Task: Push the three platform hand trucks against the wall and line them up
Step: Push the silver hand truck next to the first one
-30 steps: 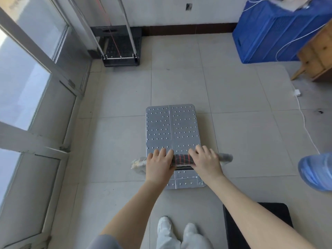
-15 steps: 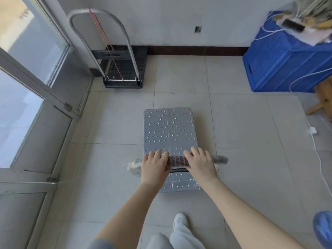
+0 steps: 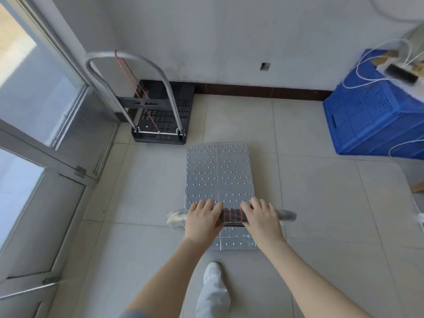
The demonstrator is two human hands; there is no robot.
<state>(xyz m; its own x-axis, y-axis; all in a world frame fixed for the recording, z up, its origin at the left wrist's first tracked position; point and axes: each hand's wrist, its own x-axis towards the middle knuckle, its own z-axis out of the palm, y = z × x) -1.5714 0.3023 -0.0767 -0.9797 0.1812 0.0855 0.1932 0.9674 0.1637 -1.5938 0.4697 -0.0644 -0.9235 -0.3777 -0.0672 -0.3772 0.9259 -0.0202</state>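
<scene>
A silver studded platform hand truck (image 3: 219, 173) stands on the tiled floor in front of me, its deck pointing at the far wall. My left hand (image 3: 202, 218) and my right hand (image 3: 261, 216) both grip its handle bar (image 3: 234, 215), which is wrapped in black with red cord. A black platform hand truck (image 3: 163, 121) with a raised silver loop handle stands against the wall in the left corner. The silver truck's front edge lies just right of and slightly short of the black truck's near end. No third truck is in view.
A glass door and its metal frame (image 3: 57, 154) run along the left. A blue plastic crate (image 3: 376, 120) with white cables sits at the right wall. A white cable and plug (image 3: 421, 218) lie at the right edge. My shoe (image 3: 212, 275) is behind the truck.
The silver truck has rolled forward towards the wall with both hands on the handle. The black truck and wall are closer, and a black deck at lower right has left view.
</scene>
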